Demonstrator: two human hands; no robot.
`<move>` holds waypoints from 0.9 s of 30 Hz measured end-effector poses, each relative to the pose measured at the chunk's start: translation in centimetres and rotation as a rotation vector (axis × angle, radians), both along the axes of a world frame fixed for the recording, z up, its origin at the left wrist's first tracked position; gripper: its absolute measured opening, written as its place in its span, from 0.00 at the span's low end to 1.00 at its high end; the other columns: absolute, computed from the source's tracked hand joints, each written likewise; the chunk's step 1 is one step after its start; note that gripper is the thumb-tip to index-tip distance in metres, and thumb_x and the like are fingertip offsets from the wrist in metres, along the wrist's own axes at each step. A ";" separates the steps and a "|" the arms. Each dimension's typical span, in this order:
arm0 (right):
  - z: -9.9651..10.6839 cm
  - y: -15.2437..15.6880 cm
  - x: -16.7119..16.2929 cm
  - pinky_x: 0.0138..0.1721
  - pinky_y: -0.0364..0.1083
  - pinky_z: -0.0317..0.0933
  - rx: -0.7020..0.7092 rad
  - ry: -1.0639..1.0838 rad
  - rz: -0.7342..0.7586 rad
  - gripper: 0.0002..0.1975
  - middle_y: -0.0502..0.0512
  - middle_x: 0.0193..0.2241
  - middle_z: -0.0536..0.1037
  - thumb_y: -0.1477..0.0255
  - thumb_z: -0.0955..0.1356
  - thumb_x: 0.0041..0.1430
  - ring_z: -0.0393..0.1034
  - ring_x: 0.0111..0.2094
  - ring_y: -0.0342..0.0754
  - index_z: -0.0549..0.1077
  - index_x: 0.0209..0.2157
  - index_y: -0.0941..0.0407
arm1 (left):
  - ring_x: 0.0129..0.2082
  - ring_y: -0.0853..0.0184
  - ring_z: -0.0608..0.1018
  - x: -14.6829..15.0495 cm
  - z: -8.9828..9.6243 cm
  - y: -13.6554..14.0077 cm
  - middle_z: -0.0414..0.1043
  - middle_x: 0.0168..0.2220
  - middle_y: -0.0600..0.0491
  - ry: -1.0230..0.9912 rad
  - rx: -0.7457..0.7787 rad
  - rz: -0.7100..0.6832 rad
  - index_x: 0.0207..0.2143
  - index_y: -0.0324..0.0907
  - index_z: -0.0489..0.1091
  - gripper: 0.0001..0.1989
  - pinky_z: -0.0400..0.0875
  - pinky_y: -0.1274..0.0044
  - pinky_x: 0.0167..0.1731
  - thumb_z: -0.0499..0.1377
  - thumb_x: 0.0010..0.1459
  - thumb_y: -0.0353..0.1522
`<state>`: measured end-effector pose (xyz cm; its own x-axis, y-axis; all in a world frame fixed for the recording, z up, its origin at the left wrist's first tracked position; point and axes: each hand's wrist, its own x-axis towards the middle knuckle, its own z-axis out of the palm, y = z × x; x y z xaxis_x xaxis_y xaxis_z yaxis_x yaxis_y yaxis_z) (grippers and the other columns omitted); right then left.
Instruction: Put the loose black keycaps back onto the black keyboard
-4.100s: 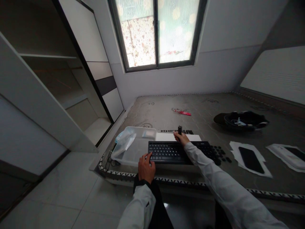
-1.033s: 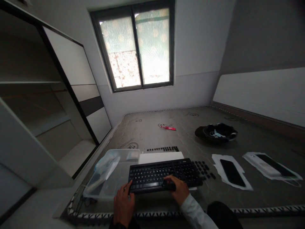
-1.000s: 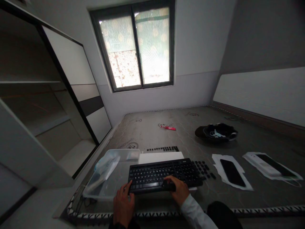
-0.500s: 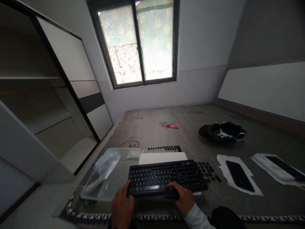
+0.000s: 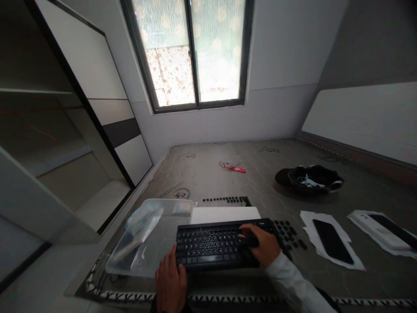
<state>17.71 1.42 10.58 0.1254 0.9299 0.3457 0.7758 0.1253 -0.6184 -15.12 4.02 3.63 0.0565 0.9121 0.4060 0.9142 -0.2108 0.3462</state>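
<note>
A black keyboard (image 5: 208, 250) lies in front of me, many of its keycaps gone, with bare switches showing. My left hand (image 5: 171, 276) grips its left front corner, fingers along the side and thumb near the front edge. Over the right part of the keys is my right hand (image 5: 262, 245), closed around a small black tool (image 5: 248, 240) whose kind I cannot make out. Loose black keycaps (image 5: 288, 232) are scattered beside the keyboard's right end. More keycaps (image 5: 228, 199) stand in rows behind it. A white board or box (image 5: 226, 213) shows under its back edge.
A clear plastic bin (image 5: 150, 234) with bags inside stands at the left. On the grey mattress (image 5: 202, 174) lie a red packet (image 5: 236, 168), a dark cap (image 5: 309, 180), a phone (image 5: 332, 240) on white wrapping and a white box (image 5: 384, 230). An open wardrobe (image 5: 74, 174) is further left.
My right hand has moved up and to the right, from the keyboard's front edge to over its right-hand keys, still holding the black tool. My left hand keeps its place at the corner.
</note>
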 end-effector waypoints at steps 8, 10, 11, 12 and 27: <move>1.4 13.1 5.1 0.40 0.48 0.63 -0.227 -0.299 -0.049 0.16 0.51 0.40 0.80 0.74 0.68 0.50 0.74 0.41 0.53 0.74 0.43 0.49 | 0.49 0.59 0.69 0.6 0.6 -0.1 0.66 0.52 0.47 -0.024 0.007 0.007 0.62 0.44 0.53 0.27 0.64 0.66 0.46 0.46 0.60 0.29; 0.1 16.4 5.4 0.40 0.47 0.63 -0.303 -0.360 -0.064 0.14 0.51 0.40 0.80 0.72 0.68 0.53 0.74 0.41 0.53 0.74 0.43 0.48 | 0.48 0.59 0.69 0.7 0.7 -0.1 0.66 0.52 0.47 -0.038 0.004 0.007 0.62 0.45 0.53 0.27 0.65 0.66 0.46 0.47 0.59 0.29; -0.7 17.9 5.5 0.39 0.48 0.63 -0.322 -0.371 -0.074 0.14 0.52 0.40 0.80 0.71 0.68 0.52 0.74 0.42 0.53 0.75 0.42 0.49 | 0.48 0.59 0.69 0.7 0.8 -0.1 0.66 0.51 0.47 -0.045 0.004 0.006 0.62 0.45 0.53 0.27 0.65 0.66 0.46 0.47 0.59 0.29; -1.6 19.3 5.4 0.39 0.48 0.63 -0.338 -0.380 -0.079 0.13 0.53 0.40 0.80 0.70 0.69 0.52 0.74 0.41 0.54 0.75 0.42 0.49 | 0.48 0.59 0.69 0.8 0.9 -0.1 0.66 0.51 0.47 -0.054 0.005 0.001 0.61 0.45 0.54 0.27 0.65 0.66 0.47 0.47 0.59 0.29; -11.0 28.7 6.8 0.41 0.51 0.65 -0.613 -0.449 -0.137 0.18 0.60 0.42 0.80 0.65 0.74 0.47 0.74 0.42 0.57 0.77 0.42 0.51 | 0.49 0.59 0.69 0.1 -0.1 0.7 0.66 0.50 0.48 -0.058 -0.013 -0.073 0.60 0.44 0.56 0.27 0.65 0.65 0.48 0.48 0.57 0.28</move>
<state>24.53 30.10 -0.40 0.2227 0.9579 -0.1811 0.9525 -0.2534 -0.1688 -15.03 4.71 3.50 0.0997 0.9114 0.3992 0.8747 -0.2715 0.4014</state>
